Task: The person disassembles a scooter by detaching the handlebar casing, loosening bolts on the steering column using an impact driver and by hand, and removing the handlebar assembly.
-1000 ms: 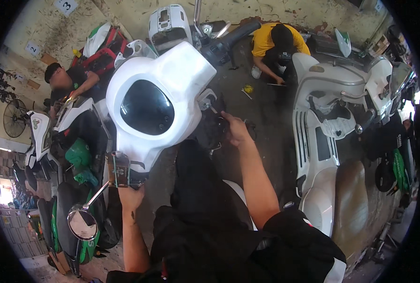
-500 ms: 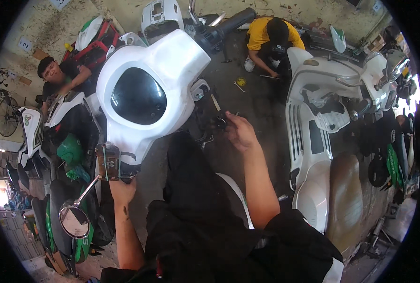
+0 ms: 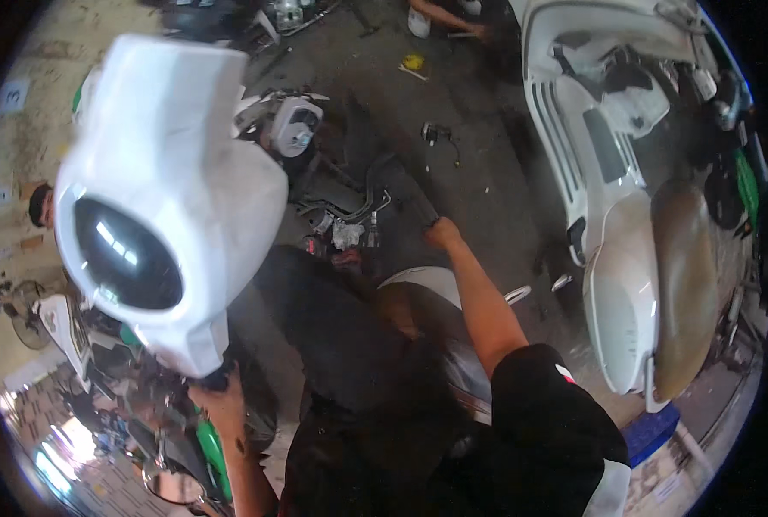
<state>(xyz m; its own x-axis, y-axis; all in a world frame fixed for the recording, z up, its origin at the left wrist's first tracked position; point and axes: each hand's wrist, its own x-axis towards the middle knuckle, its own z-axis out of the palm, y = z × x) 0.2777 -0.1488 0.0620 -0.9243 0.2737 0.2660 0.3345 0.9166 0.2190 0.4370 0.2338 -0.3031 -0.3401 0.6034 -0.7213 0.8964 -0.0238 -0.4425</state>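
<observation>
A white scooter handlebar housing with a dark oval display point(image 3: 125, 250) fills the left side, slightly blurred. My left hand point(image 3: 220, 401) is closed round a black grip at the housing's lower end. A round mirror point(image 3: 168, 482) hangs beside that hand. My right hand point(image 3: 442, 233) is closed on the end of a long dark grey part point(image 3: 414, 198) to the right of the housing. Between them lie exposed black frame parts, a small white-rimmed fitting point(image 3: 295, 129) and crumpled pale material point(image 3: 348, 234). My dark-clothed legs hide much of the lower middle.
A white scooter point(image 3: 621, 284) with a tan seat stands along the right. A co-worker's arm point(image 3: 453, 21) reaches in at the top; another person's head point(image 3: 39, 207) shows at far left. A yellow item point(image 3: 413, 62) and a wired black part point(image 3: 431, 133) lie on the floor point(image 3: 470, 103).
The view has tipped downward. The white housing has turned and shifted left, with my left hand lower. My right hand has closed on the dark grey part.
</observation>
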